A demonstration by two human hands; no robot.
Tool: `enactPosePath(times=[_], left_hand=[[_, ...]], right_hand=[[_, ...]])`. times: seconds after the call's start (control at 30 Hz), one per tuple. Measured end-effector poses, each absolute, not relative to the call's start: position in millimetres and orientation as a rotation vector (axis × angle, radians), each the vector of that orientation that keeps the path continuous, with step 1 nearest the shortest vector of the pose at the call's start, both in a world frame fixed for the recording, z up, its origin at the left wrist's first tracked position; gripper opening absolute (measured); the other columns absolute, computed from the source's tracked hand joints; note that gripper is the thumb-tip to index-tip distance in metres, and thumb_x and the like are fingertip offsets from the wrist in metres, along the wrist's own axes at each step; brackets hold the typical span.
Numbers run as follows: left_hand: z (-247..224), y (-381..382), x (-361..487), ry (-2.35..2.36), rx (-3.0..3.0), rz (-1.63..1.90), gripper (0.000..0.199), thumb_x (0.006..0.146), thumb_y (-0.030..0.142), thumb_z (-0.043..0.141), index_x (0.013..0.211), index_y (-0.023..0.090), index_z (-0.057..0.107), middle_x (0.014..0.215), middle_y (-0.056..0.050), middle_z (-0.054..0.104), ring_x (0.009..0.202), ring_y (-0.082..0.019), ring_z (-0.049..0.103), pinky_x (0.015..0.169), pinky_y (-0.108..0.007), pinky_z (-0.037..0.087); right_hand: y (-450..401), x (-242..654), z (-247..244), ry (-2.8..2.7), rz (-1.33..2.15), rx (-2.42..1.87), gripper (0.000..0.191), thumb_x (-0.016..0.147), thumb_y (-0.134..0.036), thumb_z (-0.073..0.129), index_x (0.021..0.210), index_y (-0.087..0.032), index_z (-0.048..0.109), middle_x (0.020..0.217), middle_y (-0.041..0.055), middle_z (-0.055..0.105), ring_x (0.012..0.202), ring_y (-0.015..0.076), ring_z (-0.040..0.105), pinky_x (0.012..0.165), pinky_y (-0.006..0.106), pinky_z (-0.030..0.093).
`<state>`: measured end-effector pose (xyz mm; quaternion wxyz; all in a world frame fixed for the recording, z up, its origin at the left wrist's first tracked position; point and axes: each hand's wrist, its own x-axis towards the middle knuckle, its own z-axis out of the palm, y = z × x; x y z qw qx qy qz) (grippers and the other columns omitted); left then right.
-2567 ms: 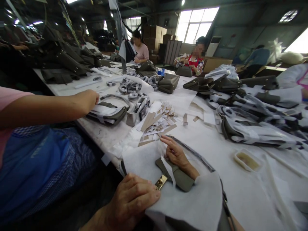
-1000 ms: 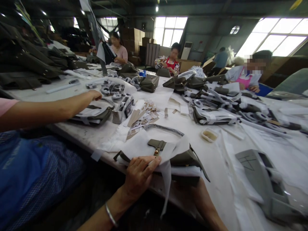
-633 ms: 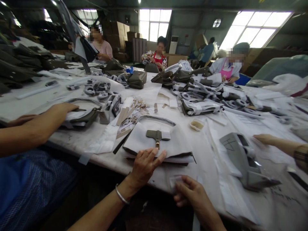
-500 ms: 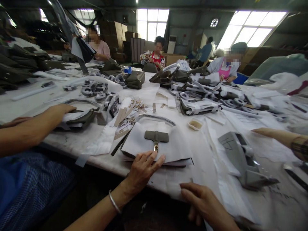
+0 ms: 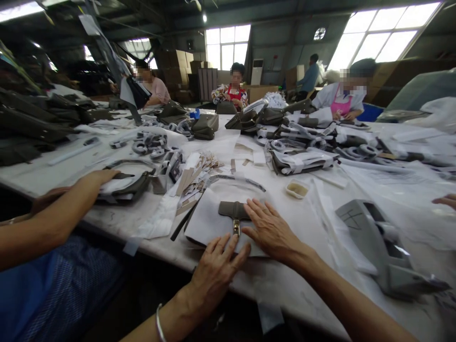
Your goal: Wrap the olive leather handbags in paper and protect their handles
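A handbag [image 5: 208,216] lies flat in front of me, covered in white wrapping paper. Its olive flap [image 5: 230,209] and gold clasp [image 5: 236,228] show through the paper, and its wrapped handle arches at the far side. My left hand [image 5: 217,266] rests on the bag's near edge just below the clasp, fingers spread. On the right part of the bag my right hand [image 5: 272,228] lies flat with fingers stretched, its fingertips at the flap's right end. A clear strip of tape [image 5: 270,317] hangs from the table edge near my right forearm.
A grey tape dispenser [image 5: 384,251] stands at the right. Beyond the bag are a small dish [image 5: 297,190] and a heap of card strips [image 5: 199,173]. A co-worker's arm [image 5: 67,204] reaches over another bag [image 5: 124,185] at the left. Wrapped bags and handles lie farther back.
My right hand has moved from the table edge up and left onto the bag. A tape strip now hangs from the edge. My left hand has stayed on the bag's near edge.
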<state>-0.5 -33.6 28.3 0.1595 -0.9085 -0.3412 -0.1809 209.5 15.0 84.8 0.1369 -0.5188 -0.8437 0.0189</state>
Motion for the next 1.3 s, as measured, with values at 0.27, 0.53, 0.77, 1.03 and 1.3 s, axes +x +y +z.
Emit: enactPosePath(times=[0.27, 0.53, 0.77, 1.03, 1.3], left_hand=[[49, -38, 7, -1.114, -2.798, -0.345, 0.051, 0.089, 0.042, 0.065, 0.135, 0.026, 0.051, 0.132, -0.013, 0.06, 0.118, -0.031, 0.058, 0.096, -0.047, 0.049], [99, 31, 82, -1.075, -2.93, -0.231, 0.019, 0.092, 0.011, 0.048, 0.102, 0.009, 0.065, 0.087, -0.013, 0.071, 0.076, -0.025, 0.07, 0.065, -0.034, 0.055], [23, 50, 81, -1.198, -2.752, -0.761, 0.034, 0.098, 0.016, 0.043, 0.13, 0.014, 0.053, 0.128, -0.011, 0.062, 0.121, -0.019, 0.056, 0.108, -0.038, 0.042], [23, 52, 77, -1.21, -2.86, -0.811, 0.031, 0.095, 0.013, 0.043, 0.122, 0.012, 0.057, 0.128, -0.012, 0.062, 0.121, -0.021, 0.055, 0.111, -0.039, 0.038], [27, 59, 80, -1.212, -2.944, -0.677, 0.022, 0.095, 0.012, 0.046, 0.113, 0.013, 0.059, 0.121, -0.012, 0.064, 0.116, -0.022, 0.058, 0.105, -0.038, 0.042]], right_hand=[[20, 240, 26, -2.439, 0.079, -1.674, 0.063, 0.098, -0.051, 0.041, 0.148, -0.013, 0.04, 0.156, 0.0139, 0.035, 0.146, 0.027, 0.029, 0.121, 0.051, 0.019], [19, 239, 18, -2.38, -0.096, -1.549, 0.051, 0.094, -0.032, 0.049, 0.141, -0.011, 0.05, 0.145, 0.0172, 0.051, 0.137, 0.031, 0.044, 0.115, 0.054, 0.031], [16, 236, 14, -2.291, -0.12, -1.498, 0.05, 0.092, -0.031, 0.054, 0.139, -0.016, 0.051, 0.142, 0.0144, 0.055, 0.136, 0.0297, 0.045, 0.116, 0.055, 0.03], [-9, 248, 47, -2.239, 0.062, -1.28, 0.037, 0.093, -0.026, 0.056, 0.129, -0.019, 0.057, 0.13, 0.0122, 0.065, 0.129, 0.0282, 0.054, 0.112, 0.057, 0.037], [-76, 231, 43, -2.511, -0.083, -1.072, 0.023, 0.089, -0.021, 0.063, 0.111, -0.025, 0.066, 0.136, 0.0049, 0.061, 0.136, 0.0275, 0.046, 0.118, 0.056, 0.03]])
